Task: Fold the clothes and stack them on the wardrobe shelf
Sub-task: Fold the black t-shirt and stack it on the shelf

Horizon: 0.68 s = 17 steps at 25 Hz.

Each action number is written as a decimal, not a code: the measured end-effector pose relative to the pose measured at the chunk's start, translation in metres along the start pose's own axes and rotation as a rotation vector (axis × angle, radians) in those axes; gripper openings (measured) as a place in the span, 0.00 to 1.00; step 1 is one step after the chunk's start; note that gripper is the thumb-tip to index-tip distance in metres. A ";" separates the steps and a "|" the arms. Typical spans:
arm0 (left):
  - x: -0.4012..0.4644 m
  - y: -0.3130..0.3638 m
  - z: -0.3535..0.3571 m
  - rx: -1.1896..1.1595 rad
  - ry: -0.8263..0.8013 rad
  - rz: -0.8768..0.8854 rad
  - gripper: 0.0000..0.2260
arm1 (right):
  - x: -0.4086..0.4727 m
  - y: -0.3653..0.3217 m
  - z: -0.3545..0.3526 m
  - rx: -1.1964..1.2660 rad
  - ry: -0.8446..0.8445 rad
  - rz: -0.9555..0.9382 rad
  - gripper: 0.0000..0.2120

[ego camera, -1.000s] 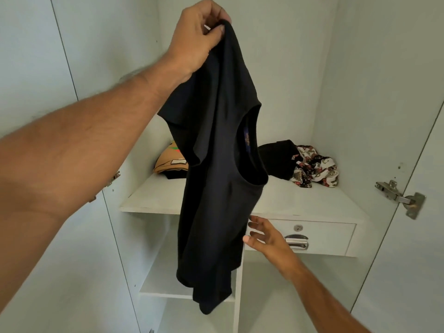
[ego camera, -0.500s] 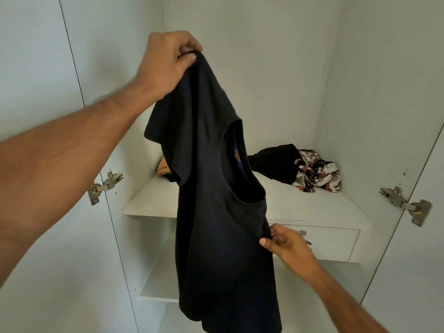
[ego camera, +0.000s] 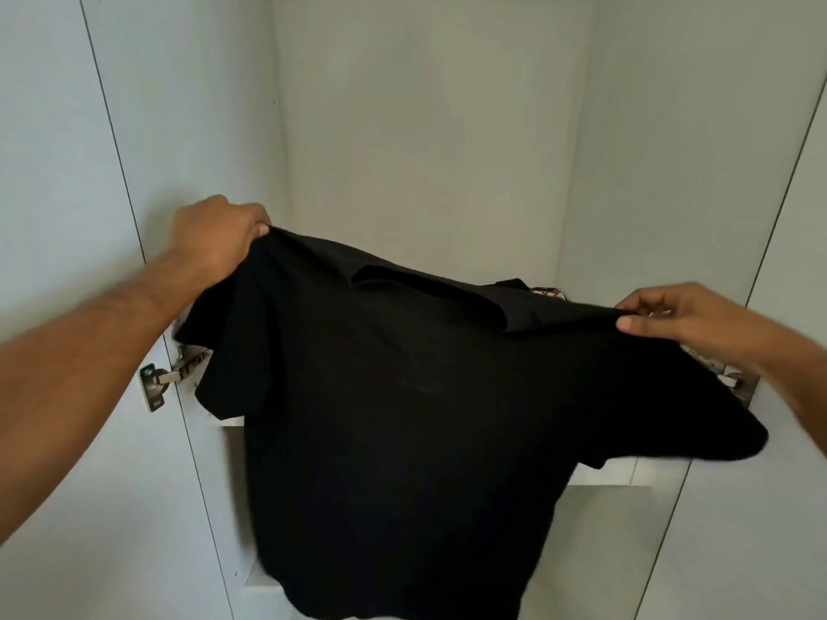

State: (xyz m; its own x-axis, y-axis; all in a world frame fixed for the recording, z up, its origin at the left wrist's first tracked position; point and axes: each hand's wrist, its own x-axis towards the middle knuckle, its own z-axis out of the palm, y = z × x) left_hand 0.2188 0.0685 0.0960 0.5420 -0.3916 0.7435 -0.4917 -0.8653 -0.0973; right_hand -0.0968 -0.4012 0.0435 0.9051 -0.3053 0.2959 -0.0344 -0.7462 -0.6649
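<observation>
1. A person holds a black T-shirt (ego camera: 416,431) spread wide in front of an open white wardrobe (ego camera: 429,127), one shoulder in each hand
2. The left hand (ego camera: 219,234) grips the shirt's left shoulder with curled fingers; the right hand (ego camera: 671,317) pinches the right shoulder between thumb and fingers
3. The shirt hangs by its shoulders, collar (ego camera: 425,290) uppermost, sleeves drooping at either side, covering most of the shelf (ego camera: 626,474) behind
4. A scrap of patterned cloth (ego camera: 547,291) peeks above the shirt's right shoulder
5. Metal hinges (ego camera: 163,380) show at both door edges
</observation>
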 end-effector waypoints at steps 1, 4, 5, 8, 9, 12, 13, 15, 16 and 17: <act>0.000 0.000 0.003 -0.018 -0.021 -0.033 0.11 | 0.003 -0.007 -0.012 -0.037 0.034 -0.005 0.12; 0.007 0.007 0.010 -0.290 -0.217 -0.182 0.09 | 0.015 -0.025 -0.035 -0.258 0.086 -0.020 0.05; 0.010 0.011 0.011 -0.439 -0.274 -0.236 0.07 | 0.019 -0.029 -0.039 -0.327 0.119 -0.030 0.05; 0.016 0.016 0.013 -0.756 -0.284 -0.360 0.05 | 0.025 -0.045 -0.052 -0.379 0.260 -0.022 0.07; 0.018 0.015 0.014 -0.794 -0.274 -0.364 0.06 | 0.024 -0.048 -0.056 -0.373 0.274 -0.006 0.07; 0.025 0.016 0.016 -0.817 -0.236 -0.287 0.07 | 0.026 -0.052 -0.071 -0.202 0.278 0.047 0.05; 0.028 0.018 0.015 -0.827 -0.220 -0.247 0.06 | 0.027 -0.054 -0.077 -0.141 0.279 0.068 0.05; 0.032 0.022 0.014 -0.848 -0.193 -0.170 0.05 | 0.031 -0.055 -0.087 -0.070 0.275 0.086 0.08; 0.037 0.023 0.014 -0.858 -0.184 -0.146 0.05 | 0.035 -0.055 -0.093 -0.053 0.269 0.086 0.12; 0.040 0.022 0.014 -0.877 -0.189 -0.139 0.06 | 0.038 -0.054 -0.098 -0.026 0.273 0.076 0.15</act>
State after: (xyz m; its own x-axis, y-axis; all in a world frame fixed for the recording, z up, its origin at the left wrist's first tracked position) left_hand 0.2386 0.0293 0.1141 0.6996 -0.4132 0.5829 -0.7144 -0.3901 0.5809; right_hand -0.1016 -0.4303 0.1578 0.7518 -0.5066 0.4222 -0.1118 -0.7288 -0.6755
